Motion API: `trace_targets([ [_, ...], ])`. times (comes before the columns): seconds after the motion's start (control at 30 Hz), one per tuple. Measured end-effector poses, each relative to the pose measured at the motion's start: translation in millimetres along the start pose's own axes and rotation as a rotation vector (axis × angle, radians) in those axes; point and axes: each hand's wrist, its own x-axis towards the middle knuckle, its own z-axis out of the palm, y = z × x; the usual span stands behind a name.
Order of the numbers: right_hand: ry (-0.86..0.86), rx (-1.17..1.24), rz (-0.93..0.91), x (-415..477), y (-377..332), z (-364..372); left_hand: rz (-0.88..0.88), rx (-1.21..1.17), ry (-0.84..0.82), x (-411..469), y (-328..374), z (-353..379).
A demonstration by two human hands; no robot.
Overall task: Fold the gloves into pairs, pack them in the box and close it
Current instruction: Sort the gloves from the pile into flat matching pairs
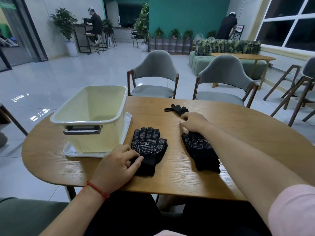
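**Box [95,142] open, dark gloves laid out on table [238,133]**

The box is cream plastic with a grey handle [81,131] on its near wall; it stands upright at centre left of the frame, its mouth uncovered, on top of a white lid [127,122] that shows along its right and near edges.

Just right of the lid lies the left glove pile [148,145], black with white dots and a white printed label, palm up, fingers pointing away toward the top of the frame; its cuff looks to be more than one layer thick. The left hand [117,166] sits at that cuff in the lower centre; its fingers are curled and close together, the forefinger laid across the cuff and the others tucked against the fabric.

The right glove pile [199,150] lies apart from it, to the right of centre, cuff toward the bottom edge and tilted a little; its finger end is hidden under the right hand [194,121]. That hand's fingers are bent at the knuckles and the thumb points toward the left; I cannot tell whether they pinch the fabric or only rest on it.

A far glove [179,109] lies just above the right hand, fingers toward the upper left; its cuff end is hidden by the hand.

A red string [97,189] circles the left wrist; a pink sleeve [293,210] fills the lower right corner; two grey chairs [153,72] face the table's far edge.
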Motion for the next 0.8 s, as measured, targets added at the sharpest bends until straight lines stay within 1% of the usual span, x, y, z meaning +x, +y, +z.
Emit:
trace_targets([
  [0.07, 0.051, 0.01, 0.036, -1.7, 0.8, -0.2, 0.004, 0.004, -0.01, 0.3, -0.3, 0.1],
  [0.23, 0.058, 0.117, -0.026, -3.0, 5.3, -2.3, 0.008, 0.015, -0.018, 0.2, -0.2, -0.1],
  [0.33, 0.183, 0.208, -0.049, -3.9, 8.4, -5.8, 0.013, 0.026, -0.017, 0.4, -0.2, 0.0],
  [0.4, 0.298, 0.327, -0.075, -7.1, 5.3, -14.8, 0.014, 0.025, -0.018, 0.7, -0.1, 0.1],
  [0.47, 0.365, 0.442, -0.126, -12.5, -2.5, -31.3, 0.013, 0.025, -0.02, 0.8, -0.1, 0.3],
  [0.53, 0.322, 0.546, -0.235, -19.3, -13.4, -52.3, 0.013, 0.028, -0.021, 0.8, -0.6, 0.8],
  [0.63, 0.17, 0.658, -0.397, -24.6, -26.4, -79.5, 0.01, 0.028, -0.019, 1.0, -0.8, 2.1],
  [0.73, 0.089, 0.601, -0.492, -29.7, -37.9, -102.4, 0.002, 0.036, -0.01, 1.2, -0.3, 3.2],
  [0.8, 0.059, 0.479, -0.542, -35.1, -45.3, -113.1, 0.0, 0.04, -0.011, 0.9, 0.2, 2.7],
])
